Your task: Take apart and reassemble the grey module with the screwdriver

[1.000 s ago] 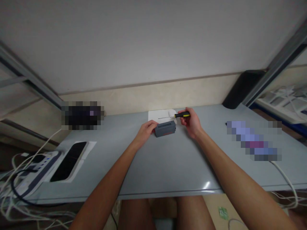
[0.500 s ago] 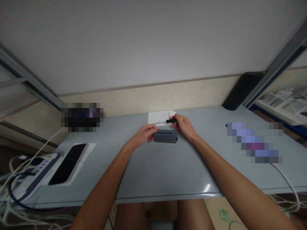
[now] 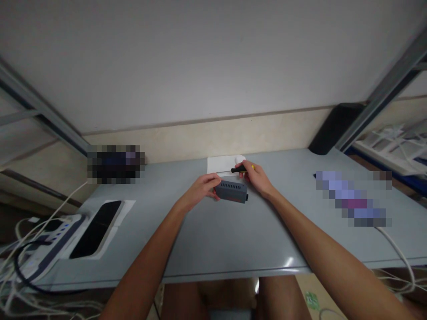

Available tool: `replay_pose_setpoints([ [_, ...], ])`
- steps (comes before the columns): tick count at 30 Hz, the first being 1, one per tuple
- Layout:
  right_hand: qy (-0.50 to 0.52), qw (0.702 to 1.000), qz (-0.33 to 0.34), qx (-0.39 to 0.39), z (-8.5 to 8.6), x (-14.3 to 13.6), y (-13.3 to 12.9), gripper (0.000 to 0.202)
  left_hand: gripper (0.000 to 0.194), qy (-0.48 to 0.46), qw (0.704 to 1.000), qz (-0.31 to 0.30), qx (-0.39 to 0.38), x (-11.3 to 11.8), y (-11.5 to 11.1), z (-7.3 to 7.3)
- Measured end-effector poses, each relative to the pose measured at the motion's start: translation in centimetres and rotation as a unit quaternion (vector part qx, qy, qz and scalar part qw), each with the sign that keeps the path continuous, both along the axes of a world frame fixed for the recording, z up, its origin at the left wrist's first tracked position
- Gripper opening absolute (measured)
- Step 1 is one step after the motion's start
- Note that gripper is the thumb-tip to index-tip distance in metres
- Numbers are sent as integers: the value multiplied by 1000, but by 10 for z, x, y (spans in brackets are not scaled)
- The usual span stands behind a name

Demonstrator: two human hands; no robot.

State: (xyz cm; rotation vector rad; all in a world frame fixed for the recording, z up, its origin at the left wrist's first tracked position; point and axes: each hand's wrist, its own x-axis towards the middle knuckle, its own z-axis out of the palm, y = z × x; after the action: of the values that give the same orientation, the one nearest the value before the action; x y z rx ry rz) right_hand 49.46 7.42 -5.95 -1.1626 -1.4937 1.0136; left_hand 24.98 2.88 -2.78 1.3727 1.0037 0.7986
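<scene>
On the tabletop (image 3: 216,249), a phone (image 3: 96,229) lies left, with a power strip (image 3: 50,253) further left. Centrally, the vented box (image 3: 231,192) is between the hands, the screwdriver (image 3: 237,169) just behind it, a paper sheet (image 3: 220,163) beyond. A cylinder (image 3: 333,129) occupies the right rear corner.

There are two hands, a left hand (image 3: 202,189) and a right hand (image 3: 255,176), plus two thighs (image 3: 185,298), one screwdriver (image 3: 237,169), one box (image 3: 231,192), one bench (image 3: 233,242), one phone (image 3: 97,229), one power strip (image 3: 55,249) and one black cylinder (image 3: 335,129). One white sheet (image 3: 217,164) shows behind the box; how many pieces of paper (image 3: 126,208) lie under the phone is unclear. The cables (image 3: 68,196) at left are too tangled to count.
</scene>
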Motion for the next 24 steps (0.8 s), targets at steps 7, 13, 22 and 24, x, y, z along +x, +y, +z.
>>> replay_pose_setpoints([
  [7, 43, 998, -20, -28, -4, 7, 4, 59, 47, -51, 998, -34, -14, -9, 5, -11],
  [13, 90, 995, -22, -48, -6, 10, 6, 60, 46, -60, 996, -58, -9, -12, 9, -12],
  [22, 140, 985, -71, -71, -4, 10, -4, 55, 43, 6, 998, 53, 33, 2, 2, -15],
  [24, 144, 984, -87, -62, -5, 11, -7, 55, 38, 19, 996, 76, 45, 5, -1, -15],
])
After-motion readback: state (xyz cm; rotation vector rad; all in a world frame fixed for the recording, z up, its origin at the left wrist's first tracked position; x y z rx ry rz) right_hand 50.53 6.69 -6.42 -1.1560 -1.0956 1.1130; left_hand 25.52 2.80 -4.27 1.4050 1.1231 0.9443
